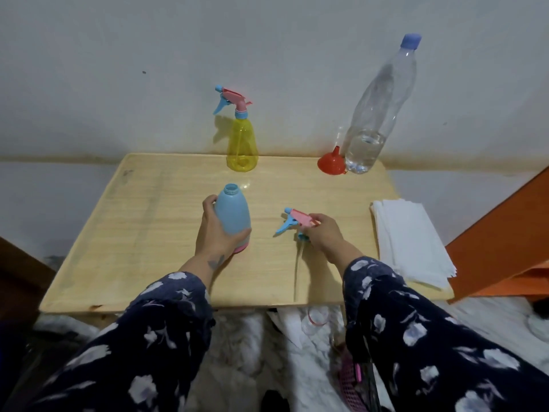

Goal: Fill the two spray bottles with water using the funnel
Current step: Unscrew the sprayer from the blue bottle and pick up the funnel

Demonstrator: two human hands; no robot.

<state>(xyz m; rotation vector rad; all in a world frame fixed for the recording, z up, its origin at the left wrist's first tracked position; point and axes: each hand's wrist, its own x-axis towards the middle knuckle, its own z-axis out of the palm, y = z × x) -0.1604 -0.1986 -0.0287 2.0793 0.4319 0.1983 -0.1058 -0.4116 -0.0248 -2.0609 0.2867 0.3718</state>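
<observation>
A blue spray bottle (233,214) with a pink base stands upright mid-table, its neck uncovered. My left hand (212,230) is wrapped around its lower half. My right hand (322,233) holds the removed pink-and-blue spray head (294,222) low over the table, its thin dip tube (296,269) trailing toward me. A yellow spray bottle (241,145) with its spray head on stands at the back. A red funnel (331,162) lies mouth-down beside a tall clear water bottle (375,114), capped blue and holding a little water.
The light wooden table (142,233) stands against a pale wall. A stack of white tissues (410,239) lies on its right edge. An orange board (505,233) leans at the right. Clutter and a pink basket (352,379) lie on the floor below.
</observation>
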